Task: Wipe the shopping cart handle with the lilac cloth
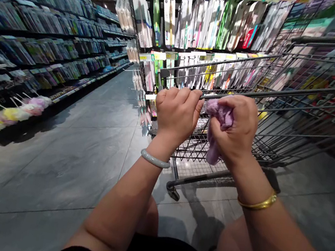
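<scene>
A dark metal shopping cart (203, 177) stands in front of me, its wire basket stretching to the right. My left hand (176, 112) is closed over the cart's top rail, with a pale bangle on the wrist. Just to its right, my right hand (240, 127) is closed round a purple cloth (213, 151) at the same rail. Part of the cloth bunches out between thumb and fingers, and the rest hangs down against the wire side. A gold bracelet circles my right wrist.
Behind the cart rises a rack of packaged brushes (186, 20). Long shelves (44, 17) of hanging packs line the left side, with fluffy yellow and pink items (10, 115) at the bottom. A caster wheel (173, 192) rests on the grey tiled floor (89, 129).
</scene>
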`<move>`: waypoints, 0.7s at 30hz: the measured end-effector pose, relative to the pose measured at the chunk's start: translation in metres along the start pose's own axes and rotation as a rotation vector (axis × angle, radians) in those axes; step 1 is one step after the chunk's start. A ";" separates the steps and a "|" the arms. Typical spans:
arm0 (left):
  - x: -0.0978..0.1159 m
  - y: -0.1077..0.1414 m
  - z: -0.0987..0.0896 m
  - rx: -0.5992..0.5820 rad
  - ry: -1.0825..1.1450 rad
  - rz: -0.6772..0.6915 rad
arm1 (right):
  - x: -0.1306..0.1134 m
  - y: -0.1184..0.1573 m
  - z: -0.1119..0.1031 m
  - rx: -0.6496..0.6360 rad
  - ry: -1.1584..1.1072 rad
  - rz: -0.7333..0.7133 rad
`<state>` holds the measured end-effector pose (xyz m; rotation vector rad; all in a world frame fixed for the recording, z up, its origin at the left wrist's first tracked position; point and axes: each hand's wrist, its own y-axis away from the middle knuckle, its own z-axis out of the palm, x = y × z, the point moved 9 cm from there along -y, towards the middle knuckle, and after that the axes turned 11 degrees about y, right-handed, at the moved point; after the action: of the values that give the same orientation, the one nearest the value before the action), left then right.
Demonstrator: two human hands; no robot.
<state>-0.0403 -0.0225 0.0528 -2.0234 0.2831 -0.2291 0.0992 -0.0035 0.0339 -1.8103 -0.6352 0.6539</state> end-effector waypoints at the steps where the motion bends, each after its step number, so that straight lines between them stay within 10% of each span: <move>1: 0.000 0.000 0.000 0.005 -0.004 0.003 | 0.003 -0.001 -0.003 0.024 -0.007 0.012; 21: -0.002 0.000 0.003 -0.038 0.019 -0.024 | 0.007 -0.001 -0.001 -0.015 0.061 0.021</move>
<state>-0.0414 -0.0191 0.0513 -2.0640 0.2767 -0.2599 0.1051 0.0008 0.0338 -1.8462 -0.5821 0.6072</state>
